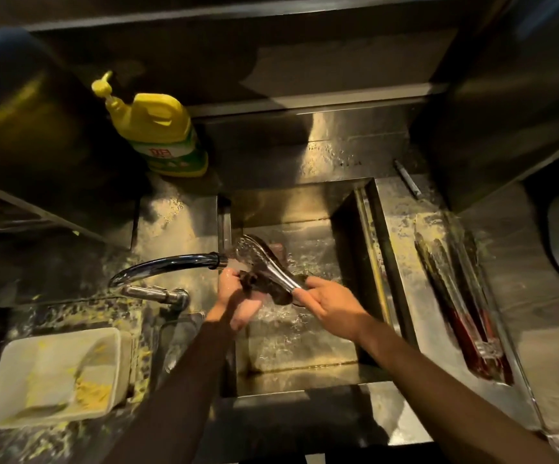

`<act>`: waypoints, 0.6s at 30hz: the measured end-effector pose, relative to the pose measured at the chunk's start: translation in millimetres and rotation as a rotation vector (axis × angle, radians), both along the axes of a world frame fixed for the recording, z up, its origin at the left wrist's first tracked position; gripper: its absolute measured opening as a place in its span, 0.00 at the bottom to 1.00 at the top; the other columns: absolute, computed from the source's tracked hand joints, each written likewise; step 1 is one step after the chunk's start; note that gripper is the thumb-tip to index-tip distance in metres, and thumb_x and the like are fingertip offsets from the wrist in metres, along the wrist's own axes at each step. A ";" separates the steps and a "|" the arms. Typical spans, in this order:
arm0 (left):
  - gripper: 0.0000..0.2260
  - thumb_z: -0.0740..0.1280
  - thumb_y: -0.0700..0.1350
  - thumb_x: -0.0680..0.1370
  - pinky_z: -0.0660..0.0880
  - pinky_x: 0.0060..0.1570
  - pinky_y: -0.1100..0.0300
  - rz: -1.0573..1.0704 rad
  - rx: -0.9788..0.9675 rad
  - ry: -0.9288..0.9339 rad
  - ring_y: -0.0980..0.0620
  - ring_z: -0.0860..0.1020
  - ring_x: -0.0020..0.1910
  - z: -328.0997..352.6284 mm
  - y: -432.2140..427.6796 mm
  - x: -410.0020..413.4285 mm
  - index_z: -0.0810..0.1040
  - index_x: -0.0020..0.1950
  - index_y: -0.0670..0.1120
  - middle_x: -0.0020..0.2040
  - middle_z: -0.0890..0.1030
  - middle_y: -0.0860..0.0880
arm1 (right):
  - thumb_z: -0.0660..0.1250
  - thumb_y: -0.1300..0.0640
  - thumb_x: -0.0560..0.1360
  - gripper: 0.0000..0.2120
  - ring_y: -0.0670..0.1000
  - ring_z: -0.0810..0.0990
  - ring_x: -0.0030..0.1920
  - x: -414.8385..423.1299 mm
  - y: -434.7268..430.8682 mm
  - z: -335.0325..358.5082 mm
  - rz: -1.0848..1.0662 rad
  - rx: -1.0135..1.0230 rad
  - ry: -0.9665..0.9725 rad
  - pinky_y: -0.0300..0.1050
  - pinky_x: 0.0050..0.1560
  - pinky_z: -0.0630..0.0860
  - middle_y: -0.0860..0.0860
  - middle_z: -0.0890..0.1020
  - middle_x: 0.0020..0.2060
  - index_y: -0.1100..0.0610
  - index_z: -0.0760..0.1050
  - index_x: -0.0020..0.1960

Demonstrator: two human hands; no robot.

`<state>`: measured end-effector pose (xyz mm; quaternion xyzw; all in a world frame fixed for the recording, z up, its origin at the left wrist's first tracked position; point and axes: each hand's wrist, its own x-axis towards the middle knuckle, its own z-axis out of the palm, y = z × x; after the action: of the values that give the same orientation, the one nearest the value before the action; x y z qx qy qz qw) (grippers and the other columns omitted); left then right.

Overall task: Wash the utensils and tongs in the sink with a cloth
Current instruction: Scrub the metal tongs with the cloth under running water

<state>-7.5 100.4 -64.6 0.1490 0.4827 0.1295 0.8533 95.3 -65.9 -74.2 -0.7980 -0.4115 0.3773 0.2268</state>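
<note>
Far left on the wet counter sits a white tub [60, 376] smeared with yellow residue, and behind it, against the back wall, a yellow detergent bottle [161, 128] with a pump top. The chrome faucet [167, 264] arcs rightward from beside the tub, its spout ending over the steel sink [381, 256] — water is running and splashing in the basin.

Just under the spout the left hand [234, 293] is curled around a dark cloth [258, 286], pressing it against the shaft of a pair of metal tongs [264, 262]. The tongs lie slanted over the basin, scalloped head up by the spout and in the stream, handle end down to the right. There the right hand [331, 303] has its fingers closed tight on the handle end, holding the tongs above the water.

Further right, on the drainboard beside the sink, several long utensils [462, 303] lie side by side — dark red handles toward the near edge, well apart from both hands.
</note>
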 end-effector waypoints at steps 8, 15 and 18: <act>0.06 0.70 0.35 0.75 0.82 0.47 0.52 -0.173 0.460 0.305 0.43 0.85 0.48 -29.4 14.4 -7.3 0.80 0.52 0.41 0.45 0.85 0.43 | 0.55 0.40 0.83 0.22 0.41 0.72 0.39 -6.6 3.2 4.1 0.050 -0.035 0.059 0.43 0.44 0.67 0.43 0.72 0.38 0.50 0.76 0.37; 0.19 0.60 0.32 0.80 0.75 0.34 0.70 -0.928 0.847 0.752 0.47 0.78 0.46 -5.5 44.8 -14.0 0.65 0.32 0.47 0.33 0.69 0.50 | 0.50 0.35 0.82 0.31 0.44 0.77 0.47 28.5 4.9 20.0 0.308 -0.156 -0.132 0.41 0.53 0.68 0.47 0.79 0.56 0.54 0.80 0.37; 0.18 0.57 0.32 0.81 0.71 0.22 0.72 -0.793 0.728 0.700 0.63 0.75 0.19 3.7 44.7 -13.0 0.64 0.33 0.46 0.25 0.72 0.50 | 0.50 0.36 0.82 0.30 0.44 0.75 0.48 40.2 11.7 25.9 0.340 -0.140 -0.172 0.40 0.51 0.65 0.49 0.80 0.58 0.52 0.77 0.34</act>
<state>-20.5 145.0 -60.9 0.6297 0.5660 -0.0968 0.5232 135.5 -54.2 -48.3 -0.7601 -0.5309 0.3686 0.0676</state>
